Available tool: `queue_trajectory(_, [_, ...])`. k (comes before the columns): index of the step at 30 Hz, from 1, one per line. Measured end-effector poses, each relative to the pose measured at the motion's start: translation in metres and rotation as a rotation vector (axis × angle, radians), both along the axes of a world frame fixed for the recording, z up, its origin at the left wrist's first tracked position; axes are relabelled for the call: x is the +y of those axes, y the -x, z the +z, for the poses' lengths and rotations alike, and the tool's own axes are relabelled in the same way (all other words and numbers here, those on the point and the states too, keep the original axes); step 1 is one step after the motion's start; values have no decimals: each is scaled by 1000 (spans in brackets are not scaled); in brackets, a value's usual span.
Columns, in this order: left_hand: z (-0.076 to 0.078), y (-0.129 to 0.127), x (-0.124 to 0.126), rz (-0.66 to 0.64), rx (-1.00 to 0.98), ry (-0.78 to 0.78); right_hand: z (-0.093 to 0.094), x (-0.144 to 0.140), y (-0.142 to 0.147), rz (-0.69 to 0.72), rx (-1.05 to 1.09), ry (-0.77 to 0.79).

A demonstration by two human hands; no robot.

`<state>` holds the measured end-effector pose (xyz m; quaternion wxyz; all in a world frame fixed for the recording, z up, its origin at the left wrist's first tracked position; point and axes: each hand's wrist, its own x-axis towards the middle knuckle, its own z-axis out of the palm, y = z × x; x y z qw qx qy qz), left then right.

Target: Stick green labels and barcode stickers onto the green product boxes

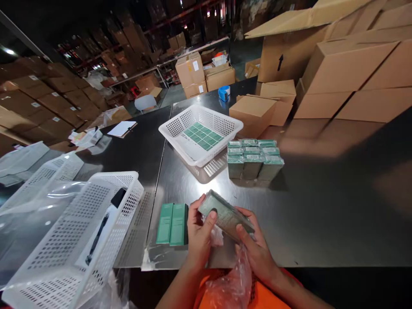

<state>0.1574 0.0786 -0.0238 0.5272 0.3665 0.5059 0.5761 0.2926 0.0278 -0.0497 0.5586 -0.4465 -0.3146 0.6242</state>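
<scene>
white basket [231, 124], green boxes [202, 136] inside

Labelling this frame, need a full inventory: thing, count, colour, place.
wrapped pack: 1, green boxes in clear film, held in both hands near the table's front edge
loose boxes: 2, green, flat on the table left of the hands
block of boxes: 1 stack, green, count unclear, table centre
basket: 1, white, behind the block, green boxes lining its bottom
tilted baskets: 2, white, left, clear plastic film over them
pen: 1, black, in the near tilted basket
tape roll: 1, blue, far table edge
clipboard: 1, white sheet, left rear
cartons: many, brown, right and background
table: 1, steel
left hand: 1, fingers on the pack's left end
right hand: 1, gripping the pack's right end
</scene>
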Motion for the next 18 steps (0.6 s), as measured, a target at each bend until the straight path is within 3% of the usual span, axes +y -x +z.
queue_trajectory(2, [1,8,-2,12,182,-169,-3,-1,-2,6,52,-2])
queue_trajectory(5, [7,26,2,23,486,-440,-5,-3,-7,50,-32,-33])
queue_trajectory(9, [16,37,-1,100,695,-596,-5,-3,-9,14,-143,-46])
queue_trajectory(14, [13,37,-16,213,721,-633,5,-1,-4,-16,-32,28])
queue_trajectory(18, [10,52,-18,79,732,-497,15,5,-9,-30,165,171])
